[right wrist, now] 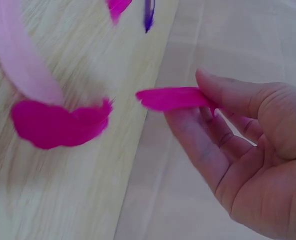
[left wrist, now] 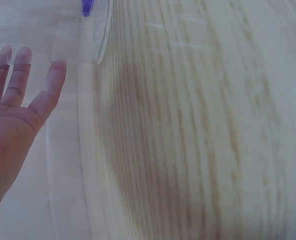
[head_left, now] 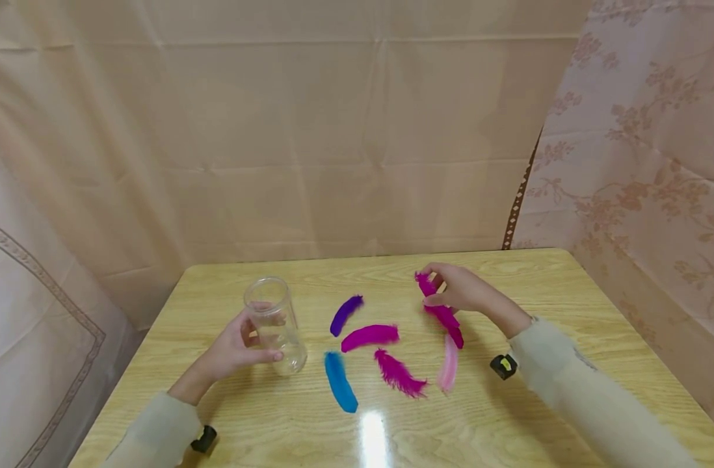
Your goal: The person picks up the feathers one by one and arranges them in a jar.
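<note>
Item 1: clear tumbler (head_left: 283, 338), held upright at the left of the worktop (head_left: 433, 432); whether its base touches the wood cannot be told.
Item 2: left grip (head_left: 238, 351) (a bare hand), curled round the tumbler's side, thumb at the front.
Item 3: right grip (head_left: 461, 290), also bare, thumb and fingertips pinching one feather.
Item 4: held magenta feather (right wrist: 169, 99), pinched in the right grip above the far right part of the worktop.
Item 5: lower magenta feather (right wrist: 62, 124), lying on the wood beneath item 4 and touching the end of item 6.
Item 6: pale pink feather (head_left: 449, 365), lying lengthwise towards the near edge.
Item 7: fluffy magenta feather (head_left: 399, 374), slantwise, left of item 6.
Item 8: smooth magenta feather (head_left: 370, 337), lying crosswise near the middle.
Item 9: purple feather (head_left: 346, 316), beyond item 8 and to its left.
Item 10: blue feather (head_left: 341, 383), nearer the wearer, between the tumbler and item 7.
Surroundings: beige cloth (head_left: 333, 130) behind; floral cloth (head_left: 655, 162) at right; pale sleeves (head_left: 579, 383) on both arms.
</note>
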A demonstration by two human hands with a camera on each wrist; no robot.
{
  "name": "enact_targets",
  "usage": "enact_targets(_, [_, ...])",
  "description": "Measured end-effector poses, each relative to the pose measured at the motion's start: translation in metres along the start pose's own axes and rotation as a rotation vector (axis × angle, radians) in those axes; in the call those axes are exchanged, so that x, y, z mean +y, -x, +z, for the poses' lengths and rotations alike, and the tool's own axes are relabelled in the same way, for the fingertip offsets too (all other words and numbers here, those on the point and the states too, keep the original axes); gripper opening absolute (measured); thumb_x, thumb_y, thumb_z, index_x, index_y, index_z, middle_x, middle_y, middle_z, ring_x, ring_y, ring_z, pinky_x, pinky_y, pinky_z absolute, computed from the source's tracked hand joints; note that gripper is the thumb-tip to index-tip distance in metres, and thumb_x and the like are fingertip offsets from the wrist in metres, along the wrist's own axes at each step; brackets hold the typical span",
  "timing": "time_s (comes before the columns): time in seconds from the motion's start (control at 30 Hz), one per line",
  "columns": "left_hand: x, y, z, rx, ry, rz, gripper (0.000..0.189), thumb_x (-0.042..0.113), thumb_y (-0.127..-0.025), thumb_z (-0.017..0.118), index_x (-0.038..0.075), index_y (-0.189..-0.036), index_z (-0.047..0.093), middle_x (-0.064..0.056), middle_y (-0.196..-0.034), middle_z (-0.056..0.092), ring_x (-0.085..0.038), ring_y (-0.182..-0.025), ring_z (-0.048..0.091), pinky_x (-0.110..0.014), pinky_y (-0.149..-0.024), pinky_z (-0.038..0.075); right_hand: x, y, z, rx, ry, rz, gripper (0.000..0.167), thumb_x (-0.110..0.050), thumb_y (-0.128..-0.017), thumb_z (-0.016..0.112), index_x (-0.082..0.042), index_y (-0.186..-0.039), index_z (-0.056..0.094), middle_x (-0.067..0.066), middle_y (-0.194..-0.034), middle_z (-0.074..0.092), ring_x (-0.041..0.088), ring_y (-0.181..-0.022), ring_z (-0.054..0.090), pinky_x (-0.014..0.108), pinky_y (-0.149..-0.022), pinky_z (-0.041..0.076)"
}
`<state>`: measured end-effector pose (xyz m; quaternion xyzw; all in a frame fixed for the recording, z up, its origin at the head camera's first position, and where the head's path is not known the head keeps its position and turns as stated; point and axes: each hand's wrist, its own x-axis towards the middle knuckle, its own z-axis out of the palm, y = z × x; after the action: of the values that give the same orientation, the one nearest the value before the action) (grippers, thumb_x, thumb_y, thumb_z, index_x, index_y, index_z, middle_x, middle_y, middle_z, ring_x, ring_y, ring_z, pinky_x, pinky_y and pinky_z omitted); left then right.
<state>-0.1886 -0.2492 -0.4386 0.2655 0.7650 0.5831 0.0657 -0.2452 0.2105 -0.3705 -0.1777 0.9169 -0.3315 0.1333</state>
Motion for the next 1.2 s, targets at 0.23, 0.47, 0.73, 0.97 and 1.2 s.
enact_targets(0.23, [-0.002, 0.0, 0.0, 0.01, 0.002, 0.006, 0.07, -0.003, -0.081, 0.082, 0.009, -0.138, 0.043, -0.018, -0.134, 0.058, -0.016, -0.122, 0.058, -0.032, -0.095, 0.052, -0.014, -0.006, 0.001, -0.043, -0.091, -0.004, 0.058, -0.011, -0.091, 0.077, 0.0, -0.141, 0.049, 0.018, -0.11, 0.062, 0.022, -0.07, 0.066, 0.038, -0.061, 0.06])
enact_targets(0.47, [-0.004, -0.001, 0.0, 0.001, 0.019, 0.022, 0.07, -0.005, -0.081, 0.081, 0.008, -0.139, 0.043, -0.024, -0.134, 0.055, -0.017, -0.121, 0.058, -0.034, -0.095, 0.053, -0.024, -0.012, 0.003, -0.057, -0.206, -0.021, 0.06, -0.016, -0.091, 0.078, 0.0, -0.141, 0.049, 0.016, -0.108, 0.063, 0.022, -0.079, 0.066, 0.04, -0.068, 0.06])
enact_targets(0.73, [-0.003, -0.001, -0.001, -0.004, 0.038, 0.014, 0.07, -0.005, -0.082, 0.081, 0.008, -0.139, 0.043, -0.03, -0.135, 0.052, -0.018, -0.121, 0.058, -0.035, -0.094, 0.054, -0.037, -0.014, 0.005, -0.056, -0.316, 0.002, 0.056, -0.016, -0.091, 0.078, -0.004, -0.138, 0.051, 0.015, -0.108, 0.063, 0.025, -0.085, 0.067, 0.039, -0.072, 0.061])
enact_targets(0.97, [-0.006, -0.001, -0.002, -0.015, 0.039, 0.039, 0.069, -0.006, -0.082, 0.08, 0.01, -0.139, 0.043, -0.028, -0.134, 0.052, -0.018, -0.12, 0.059, -0.033, -0.094, 0.053, -0.046, -0.015, 0.005, -0.059, -0.326, -0.029, 0.031, -0.016, -0.09, 0.08, -0.003, -0.107, 0.058, 0.012, -0.094, 0.062, 0.023, -0.075, 0.064, 0.04, -0.069, 0.061])
enact_targets(1.2, [-0.007, -0.002, -0.002, -0.003, 0.023, 0.024, 0.071, -0.004, -0.082, 0.081, 0.009, -0.139, 0.043, -0.023, -0.134, 0.055, -0.02, -0.119, 0.06, -0.034, -0.095, 0.053, -0.05, -0.016, 0.006, -0.068, -0.349, -0.041, 0.028, -0.016, -0.09, 0.079, -0.004, -0.105, 0.06, 0.01, -0.094, 0.064, 0.023, -0.081, 0.064, 0.038, -0.069, 0.06])
